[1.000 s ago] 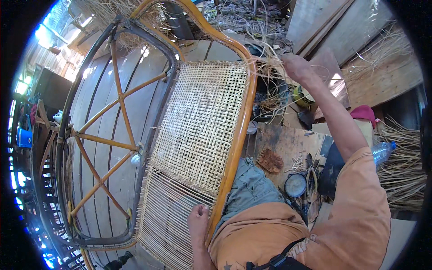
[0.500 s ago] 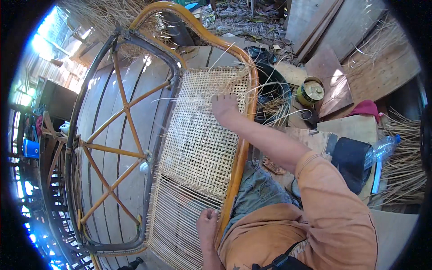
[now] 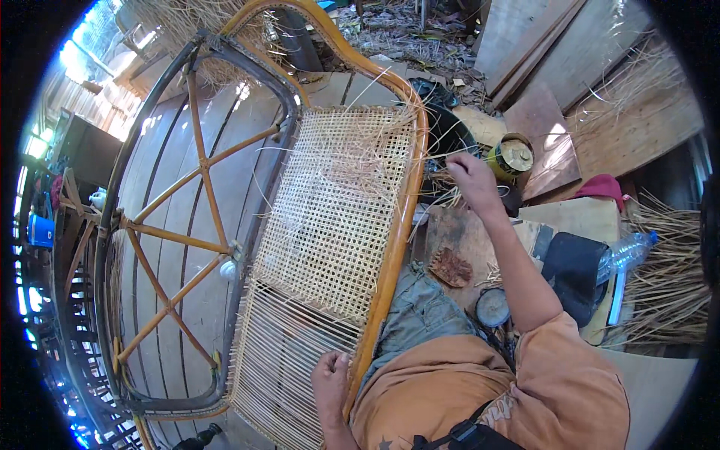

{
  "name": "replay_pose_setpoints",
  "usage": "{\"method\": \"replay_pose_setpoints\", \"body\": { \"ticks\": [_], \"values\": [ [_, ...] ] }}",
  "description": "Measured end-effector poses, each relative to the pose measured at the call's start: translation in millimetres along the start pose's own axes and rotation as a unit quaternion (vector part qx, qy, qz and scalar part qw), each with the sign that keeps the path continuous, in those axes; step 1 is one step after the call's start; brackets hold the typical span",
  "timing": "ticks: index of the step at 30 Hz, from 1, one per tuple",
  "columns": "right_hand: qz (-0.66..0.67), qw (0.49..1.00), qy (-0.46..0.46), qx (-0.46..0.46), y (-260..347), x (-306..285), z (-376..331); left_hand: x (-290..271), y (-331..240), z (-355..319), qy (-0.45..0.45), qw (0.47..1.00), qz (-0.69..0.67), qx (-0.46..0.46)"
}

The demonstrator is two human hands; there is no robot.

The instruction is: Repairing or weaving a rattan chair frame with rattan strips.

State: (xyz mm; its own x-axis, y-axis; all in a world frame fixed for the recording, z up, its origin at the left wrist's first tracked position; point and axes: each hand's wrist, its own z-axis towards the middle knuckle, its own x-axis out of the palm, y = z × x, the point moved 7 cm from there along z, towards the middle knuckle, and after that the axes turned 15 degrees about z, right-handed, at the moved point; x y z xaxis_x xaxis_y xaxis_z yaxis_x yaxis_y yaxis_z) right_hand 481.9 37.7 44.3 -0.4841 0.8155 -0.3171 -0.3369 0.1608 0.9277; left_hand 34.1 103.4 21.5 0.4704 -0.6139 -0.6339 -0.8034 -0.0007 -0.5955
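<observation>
A rattan frame [image 3: 395,259] with a woven cane panel [image 3: 330,217] lies in front of me. The panel's upper part is close open-hole mesh; lower down, only parallel cane strands [image 3: 296,326] run across. My left hand [image 3: 330,380] is closed, thumb against curled fingers, over those strands by the frame's right rail. Anything in its fingers is too small to make out. Off to the right, my right hand [image 3: 474,182] is closed above a black bucket [image 3: 448,133] with loose cane strands at its rim. Whatever it grips cannot be told.
Dark crossed-rattan framework [image 3: 204,165] stands at left on floor slats. To the right are a yellow-green tin [image 3: 516,154], a wooden board [image 3: 456,229], a round lidded container [image 3: 492,306], a clear plastic bottle [image 3: 628,255], a red cloth [image 3: 602,187] and a cane bundle [image 3: 667,277].
My right hand has lifted from the woven panel and moved right, over to the bucket; its fingers have curled in. The left hand stays closed by the lower strands. The view has shifted slightly.
</observation>
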Motion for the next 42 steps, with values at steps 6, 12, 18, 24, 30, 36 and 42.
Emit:
{"method": "replay_pose_setpoints", "body": {
  "ticks": [6,12,18,24,30,36,42],
  "values": [
    [0.161,0.962,0.059,0.211,-53.4,14.8,-44.0,16.4,-22.4,2.9,0.049,0.996,-0.072,-0.028],
    [0.102,0.977,0.185,-0.001,-6.1,91.2,-113.0,46.3,-86.7,28.7,0.09,0.992,-0.027,0.086],
    [-0.075,0.969,0.205,-0.117,37.8,104.5,-144.1,58.9,-115.3,69.4,0.059,0.992,-0.05,0.102],
    [-0.062,0.957,0.252,-0.127,30.4,106.1,-157.3,70.9,-127.9,101.7,0.017,0.988,-0.036,0.146],
    [-0.068,0.946,0.293,-0.118,14.3,103.7,-154.5,83.1,-126.0,112.7,0.056,0.984,0.014,0.168],
    [0.006,0.992,0.075,-0.099,7.8,65.9,-66.1,86.5,-107.8,123.3,0.081,0.991,-0.019,0.107],
    [-0.121,0.974,-0.035,-0.187,41.4,53.1,34.8,80.4,-105.2,117.6,0.048,0.988,0.036,0.141]
  ]
}}
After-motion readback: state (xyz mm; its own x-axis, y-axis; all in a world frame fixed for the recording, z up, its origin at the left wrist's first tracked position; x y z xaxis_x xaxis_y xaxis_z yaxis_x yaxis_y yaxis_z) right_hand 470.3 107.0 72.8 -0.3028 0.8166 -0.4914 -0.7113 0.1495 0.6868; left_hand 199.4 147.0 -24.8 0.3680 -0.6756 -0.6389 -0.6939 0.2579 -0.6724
